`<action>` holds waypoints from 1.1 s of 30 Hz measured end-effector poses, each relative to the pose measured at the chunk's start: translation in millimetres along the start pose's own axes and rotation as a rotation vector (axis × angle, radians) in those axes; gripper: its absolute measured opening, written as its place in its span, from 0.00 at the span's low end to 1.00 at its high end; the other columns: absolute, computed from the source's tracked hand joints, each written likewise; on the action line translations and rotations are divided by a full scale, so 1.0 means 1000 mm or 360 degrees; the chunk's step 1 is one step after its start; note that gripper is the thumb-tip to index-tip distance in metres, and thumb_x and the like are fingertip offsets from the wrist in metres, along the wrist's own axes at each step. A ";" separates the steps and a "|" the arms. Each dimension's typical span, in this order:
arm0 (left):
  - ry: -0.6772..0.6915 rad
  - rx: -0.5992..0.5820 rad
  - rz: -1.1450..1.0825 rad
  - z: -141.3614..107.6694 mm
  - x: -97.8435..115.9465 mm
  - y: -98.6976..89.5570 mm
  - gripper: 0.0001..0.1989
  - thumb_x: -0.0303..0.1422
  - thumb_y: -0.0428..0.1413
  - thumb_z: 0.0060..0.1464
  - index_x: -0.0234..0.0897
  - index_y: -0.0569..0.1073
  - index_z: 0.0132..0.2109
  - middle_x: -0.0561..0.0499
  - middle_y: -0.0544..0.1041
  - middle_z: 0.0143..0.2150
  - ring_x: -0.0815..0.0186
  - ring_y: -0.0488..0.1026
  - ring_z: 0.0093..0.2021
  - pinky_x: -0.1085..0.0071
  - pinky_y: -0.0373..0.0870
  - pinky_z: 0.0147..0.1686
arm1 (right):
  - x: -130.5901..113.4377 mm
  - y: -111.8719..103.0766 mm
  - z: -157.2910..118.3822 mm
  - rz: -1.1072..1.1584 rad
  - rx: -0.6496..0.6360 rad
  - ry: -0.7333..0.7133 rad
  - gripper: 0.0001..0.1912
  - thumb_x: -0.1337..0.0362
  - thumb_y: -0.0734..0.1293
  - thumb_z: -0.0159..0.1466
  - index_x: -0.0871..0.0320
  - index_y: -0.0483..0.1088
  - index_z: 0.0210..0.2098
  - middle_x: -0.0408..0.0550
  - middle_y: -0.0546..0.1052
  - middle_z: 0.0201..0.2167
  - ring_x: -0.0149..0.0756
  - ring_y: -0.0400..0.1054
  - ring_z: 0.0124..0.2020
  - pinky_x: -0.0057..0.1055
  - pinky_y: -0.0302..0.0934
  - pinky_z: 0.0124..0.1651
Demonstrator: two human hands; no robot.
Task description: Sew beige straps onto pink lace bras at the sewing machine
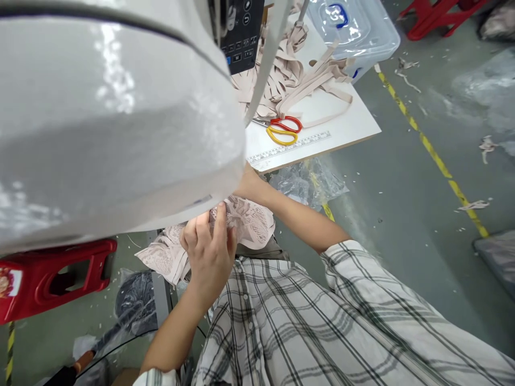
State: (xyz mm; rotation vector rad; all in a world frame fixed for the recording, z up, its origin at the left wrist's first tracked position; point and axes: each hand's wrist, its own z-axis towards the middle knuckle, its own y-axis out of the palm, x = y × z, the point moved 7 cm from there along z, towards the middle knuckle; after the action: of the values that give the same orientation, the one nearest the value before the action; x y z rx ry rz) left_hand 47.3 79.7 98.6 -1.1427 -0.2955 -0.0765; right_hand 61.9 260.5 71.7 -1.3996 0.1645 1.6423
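Left hand (207,254) lies palm down on the lace (256,225), relaxed, its fingers stretched out and slightly apart, with their tips by the front edge of the machine (140,123). From the other side the right hand (248,183) reaches in next to the lace (much of it is hidden behind the machine, so whether it grips anything cannot be made out). The lace is bunched below the machine's front edge, before the person's shirt (257,321), one pointed end spread to the left. On the white surface (356,124) to the right, a ruler (303,141) runs along the near edge, with scissors (282,129) just beyond it. Farther back are heaped strips (285,69), some trailing toward the right edge, where a clear box (354,37) sits. At far left is a red stool (32,287).
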 end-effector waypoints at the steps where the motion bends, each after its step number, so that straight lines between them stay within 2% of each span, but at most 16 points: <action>1: 0.0016 0.0004 0.0011 0.000 0.000 0.000 0.27 0.35 0.59 0.60 0.35 0.69 0.66 0.32 0.69 0.62 0.45 0.65 0.62 0.51 0.57 0.61 | 0.001 0.000 0.001 -0.0015 0.0015 -0.0001 0.04 0.65 0.63 0.64 0.59 0.67 0.36 0.50 0.70 0.41 0.39 0.66 0.41 0.39 0.67 0.46; 4: 0.0062 0.0052 -0.0021 -0.001 -0.004 -0.003 0.27 0.35 0.60 0.59 0.36 0.69 0.65 0.33 0.70 0.61 0.46 0.67 0.61 0.53 0.58 0.61 | 0.001 0.000 0.002 -0.0056 0.0032 -0.0012 0.05 0.64 0.63 0.64 0.59 0.67 0.37 0.50 0.71 0.42 0.38 0.66 0.41 0.35 0.65 0.45; 6: 0.0060 0.0166 -0.0072 -0.002 -0.011 -0.008 0.27 0.34 0.60 0.59 0.37 0.69 0.64 0.34 0.72 0.59 0.48 0.68 0.60 0.54 0.59 0.60 | -0.002 0.000 0.002 -0.0079 0.0042 -0.0043 0.05 0.65 0.63 0.65 0.59 0.68 0.39 0.51 0.72 0.45 0.39 0.66 0.43 0.33 0.64 0.45; 8: 0.0010 0.0308 -0.0103 -0.005 -0.023 -0.013 0.25 0.35 0.59 0.59 0.36 0.69 0.62 0.35 0.73 0.57 0.49 0.69 0.59 0.54 0.61 0.59 | -0.005 0.000 0.001 -0.0089 0.0066 -0.0086 0.06 0.67 0.63 0.65 0.59 0.68 0.41 0.50 0.72 0.47 0.38 0.67 0.45 0.31 0.63 0.46; 10: -0.0119 0.0372 -0.0166 -0.008 -0.039 -0.013 0.23 0.37 0.57 0.61 0.35 0.69 0.60 0.34 0.72 0.56 0.50 0.68 0.59 0.54 0.62 0.59 | -0.006 -0.001 0.001 -0.0077 0.0083 -0.0088 0.05 0.68 0.64 0.64 0.59 0.69 0.41 0.49 0.72 0.48 0.37 0.68 0.46 0.30 0.62 0.46; 13: -0.0383 0.0289 -0.0383 -0.010 -0.064 -0.002 0.22 0.42 0.50 0.66 0.34 0.68 0.60 0.36 0.71 0.56 0.53 0.68 0.59 0.57 0.65 0.58 | -0.005 0.000 0.002 -0.0063 0.0101 -0.0031 0.05 0.65 0.65 0.65 0.59 0.70 0.39 0.49 0.72 0.48 0.38 0.68 0.45 0.30 0.62 0.44; 16: -0.0551 0.0139 -0.0604 -0.008 -0.078 0.012 0.22 0.45 0.45 0.68 0.36 0.67 0.60 0.39 0.72 0.56 0.57 0.70 0.57 0.62 0.66 0.56 | -0.004 0.001 0.003 -0.0080 0.0117 -0.0020 0.06 0.63 0.64 0.66 0.58 0.70 0.39 0.49 0.73 0.48 0.38 0.68 0.44 0.31 0.61 0.42; 19: -0.0618 0.0086 -0.0721 -0.003 -0.080 0.017 0.21 0.47 0.45 0.67 0.37 0.70 0.55 0.42 0.74 0.52 0.59 0.72 0.53 0.65 0.68 0.52 | -0.004 0.001 0.004 -0.0079 0.0130 -0.0046 0.06 0.63 0.64 0.65 0.58 0.70 0.39 0.50 0.73 0.48 0.38 0.67 0.45 0.31 0.61 0.43; 22: -0.0697 0.0120 -0.0780 0.002 -0.080 0.016 0.18 0.47 0.48 0.65 0.37 0.71 0.47 0.47 0.75 0.41 0.62 0.73 0.42 0.69 0.70 0.42 | -0.004 0.000 0.004 -0.0078 0.0122 -0.0074 0.05 0.65 0.64 0.64 0.58 0.69 0.39 0.50 0.73 0.48 0.38 0.66 0.44 0.30 0.62 0.44; 25: -0.0768 0.0133 -0.0776 0.007 -0.077 0.014 0.15 0.45 0.51 0.64 0.37 0.70 0.41 0.52 0.70 0.32 0.66 0.69 0.32 0.71 0.67 0.34 | -0.002 0.000 0.006 -0.0093 0.0068 -0.0074 0.04 0.67 0.63 0.63 0.58 0.68 0.39 0.49 0.72 0.46 0.37 0.67 0.43 0.30 0.62 0.46; 29: -0.0804 0.0167 -0.0751 0.012 -0.072 0.011 0.12 0.42 0.53 0.61 0.39 0.68 0.37 0.55 0.68 0.30 0.69 0.67 0.28 0.72 0.65 0.31 | 0.000 0.001 0.008 -0.0126 0.0040 -0.0079 0.03 0.69 0.64 0.62 0.58 0.66 0.37 0.48 0.71 0.43 0.37 0.67 0.42 0.31 0.62 0.46; 33: -0.0862 0.0194 -0.0733 0.013 -0.071 0.007 0.09 0.39 0.56 0.59 0.39 0.67 0.36 0.58 0.66 0.27 0.71 0.64 0.24 0.75 0.62 0.26 | 0.001 -0.001 0.008 -0.0123 0.0106 -0.0086 0.06 0.70 0.64 0.61 0.57 0.64 0.37 0.47 0.70 0.44 0.37 0.66 0.43 0.32 0.62 0.45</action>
State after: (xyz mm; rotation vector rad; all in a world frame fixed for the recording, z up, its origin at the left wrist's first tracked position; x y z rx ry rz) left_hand -21.5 88.4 78.3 -0.9405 -1.0303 -0.1519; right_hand 56.9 266.7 73.7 -1.2949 0.1313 1.5951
